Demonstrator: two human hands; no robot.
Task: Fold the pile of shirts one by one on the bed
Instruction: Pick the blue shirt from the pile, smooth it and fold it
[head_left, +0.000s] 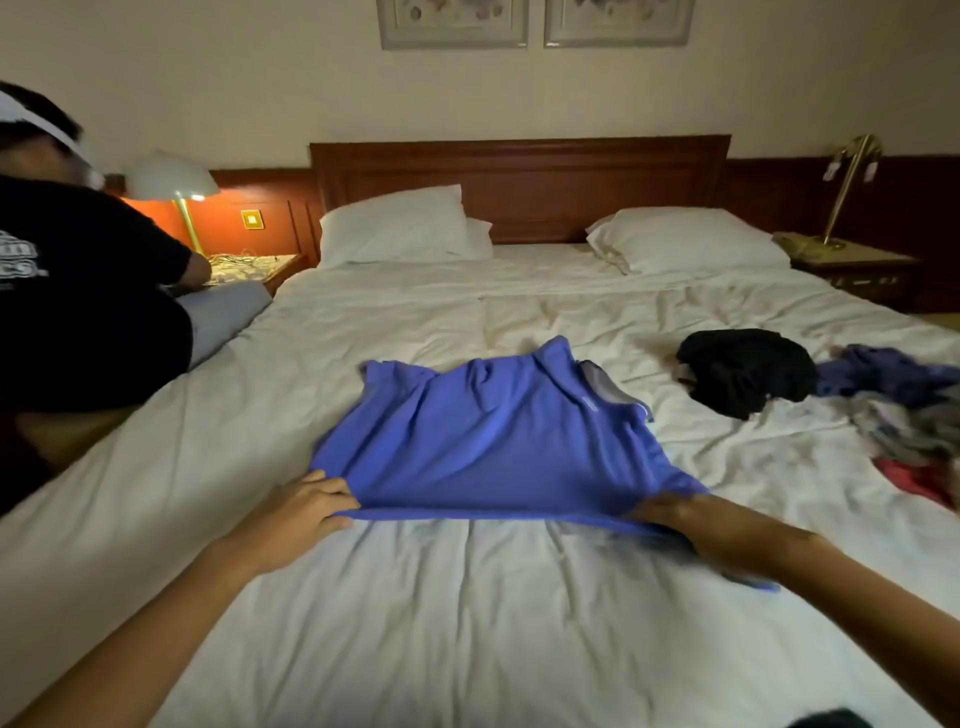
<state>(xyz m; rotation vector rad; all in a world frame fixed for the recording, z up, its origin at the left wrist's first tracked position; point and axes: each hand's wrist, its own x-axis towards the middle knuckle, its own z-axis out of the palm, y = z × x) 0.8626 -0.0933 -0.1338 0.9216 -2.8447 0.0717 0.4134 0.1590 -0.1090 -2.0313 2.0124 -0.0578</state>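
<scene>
Blue shirt (488, 447) lies spread in the middle of the bed (467, 623), on the white wrinkled sheet, collar end toward the headboard (519, 187), hem end toward the camera. Upper part is bunched and rumpled, grey collar lining shows at the right shoulder. Hem edge is lifted slightly off the sheet between the two hands. Left hand (298, 512) grips the left hem corner, fingers curled over the fabric. Right hand (691, 525) grips the right hem corner, thumb side on top; a bit of blue fabric trails blurred under the right forearm.

Right of the shirt, apart from it: a crumpled black garment (743, 371) on the sheet, and just beyond it at the right edge a loose pile of clothes (904, 410) in purple, grey and red. Nothing lies on the blue shirt itself.

Two white pillows (400, 226) at the head of the bed. Second person (88, 312) in a black t-shirt sits on the bed's left edge, turned away. Lit lamp (174, 182) on the left nightstand, brass lamp (852, 176) on the right nightstand. Two framed pictures (452, 21) on the wall above.
</scene>
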